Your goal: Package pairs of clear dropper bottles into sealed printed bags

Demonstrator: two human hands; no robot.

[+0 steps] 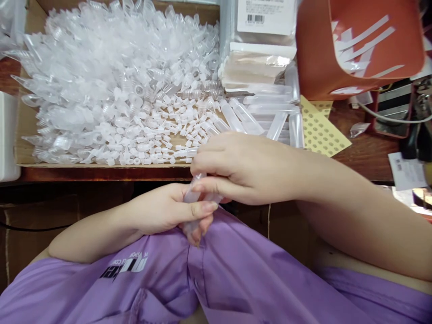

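In front of my purple shirt, my left hand (175, 209) is closed around a translucent plastic tube (191, 196), which stands tilted with its upper end showing above the thumb. My right hand (232, 168) reaches in from the right, its fingers closed at the tube's upper end. Another frosted piece (213, 197) shows under the right fingers; whether it is a second tube I cannot tell. Just beyond the hands is a cardboard tray (101, 165) heaped with clear pointed caps (101, 58) and small white plugs (148, 139).
Clear tubes (270, 101) lie stacked at the tray's right end, below labelled packs (265, 18). A yellow sticker sheet (320, 128) lies beside an orange bin (317, 54) holding white paper strips. A white cable (388, 117) crosses the cluttered right side.
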